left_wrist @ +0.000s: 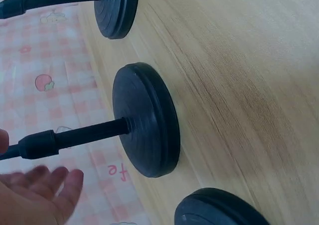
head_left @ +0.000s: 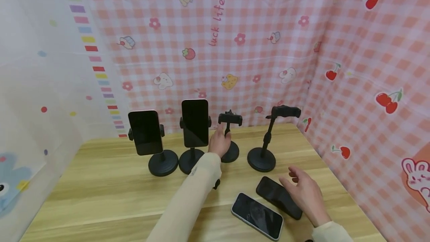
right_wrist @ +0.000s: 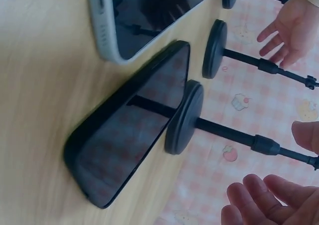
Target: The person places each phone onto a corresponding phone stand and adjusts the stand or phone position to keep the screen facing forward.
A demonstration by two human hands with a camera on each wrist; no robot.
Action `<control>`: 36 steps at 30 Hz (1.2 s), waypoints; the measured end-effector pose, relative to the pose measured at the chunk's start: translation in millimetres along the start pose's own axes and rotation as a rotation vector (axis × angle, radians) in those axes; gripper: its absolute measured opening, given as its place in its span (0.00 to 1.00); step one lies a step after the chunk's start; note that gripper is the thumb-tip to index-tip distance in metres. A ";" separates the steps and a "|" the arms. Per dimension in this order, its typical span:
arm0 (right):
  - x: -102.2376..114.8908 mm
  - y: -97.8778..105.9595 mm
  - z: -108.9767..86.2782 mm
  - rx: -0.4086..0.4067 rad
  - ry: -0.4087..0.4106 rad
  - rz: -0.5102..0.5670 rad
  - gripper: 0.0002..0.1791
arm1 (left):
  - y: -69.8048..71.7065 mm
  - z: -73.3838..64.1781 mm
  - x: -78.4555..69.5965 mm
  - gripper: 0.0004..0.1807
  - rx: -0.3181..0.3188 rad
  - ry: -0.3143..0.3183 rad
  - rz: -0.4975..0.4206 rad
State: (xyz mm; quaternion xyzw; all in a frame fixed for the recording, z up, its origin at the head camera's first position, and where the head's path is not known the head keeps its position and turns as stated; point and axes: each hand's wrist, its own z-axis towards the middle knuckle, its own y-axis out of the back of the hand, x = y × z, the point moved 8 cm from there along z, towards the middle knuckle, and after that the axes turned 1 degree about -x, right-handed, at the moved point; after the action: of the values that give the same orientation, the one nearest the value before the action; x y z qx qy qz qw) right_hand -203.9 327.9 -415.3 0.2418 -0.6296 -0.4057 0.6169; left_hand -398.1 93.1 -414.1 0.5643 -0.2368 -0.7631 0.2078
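Note:
My left hand (head_left: pixel 220 143) reaches to the third phone stand (head_left: pixel 230 118), whose clamp is without a phone. In the left wrist view its fingers are loosely bent below the stand's pole (left_wrist: pixel 92 134), and the thumb shows only at the edge. They do not grip the pole there. My right hand (head_left: pixel 305 193) hovers beside a black phone (head_left: pixel 279 197) that lies screen up on the table, fingers relaxed and holding nothing. Left of that phone lies another phone (head_left: pixel 258 216) with a pale frame. The fourth phone stand (head_left: pixel 261 160), also without a phone, stands behind them.
Two stands at the left hold upright phones, one phone (head_left: pixel 145 132) slightly tilted and the other phone (head_left: pixel 195 122) nearer the middle. All stand on a wooden table (head_left: pixel 111 197). A pink checked cloth (head_left: pixel 201 70) hangs behind and along the right side.

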 end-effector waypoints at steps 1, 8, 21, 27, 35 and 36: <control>-1.1 -0.3 0.4 0.001 0.005 -0.010 0.37 | -0.4 0.8 -0.4 0.25 0.002 -0.014 -0.005; -10.9 -6.5 1.6 0.034 0.075 -0.132 0.31 | -1.3 2.5 -1.1 0.13 -0.052 -0.050 -0.044; -32.3 -29.4 4.9 0.186 0.079 -0.303 0.38 | 3.8 -4.8 -7.7 0.06 -0.197 -0.037 0.039; -40.6 -43.6 4.2 0.266 0.100 -0.383 0.48 | 4.2 -6.8 -8.1 0.07 -0.202 -0.029 0.033; -48.8 -52.9 -0.5 0.319 0.093 -0.399 0.47 | 5.4 -10.8 -9.2 0.06 -0.135 0.018 0.053; -49.1 -53.5 -0.1 0.325 0.089 -0.401 0.47 | 6.1 -11.8 -10.0 0.07 -0.130 0.016 0.060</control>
State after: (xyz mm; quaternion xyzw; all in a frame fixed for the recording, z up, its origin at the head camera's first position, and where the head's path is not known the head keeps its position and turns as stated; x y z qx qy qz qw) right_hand -208.3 337.7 -487.1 0.4751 -0.5983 -0.4024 0.5043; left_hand -383.8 92.5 -405.8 0.5484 -0.2017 -0.7658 0.2687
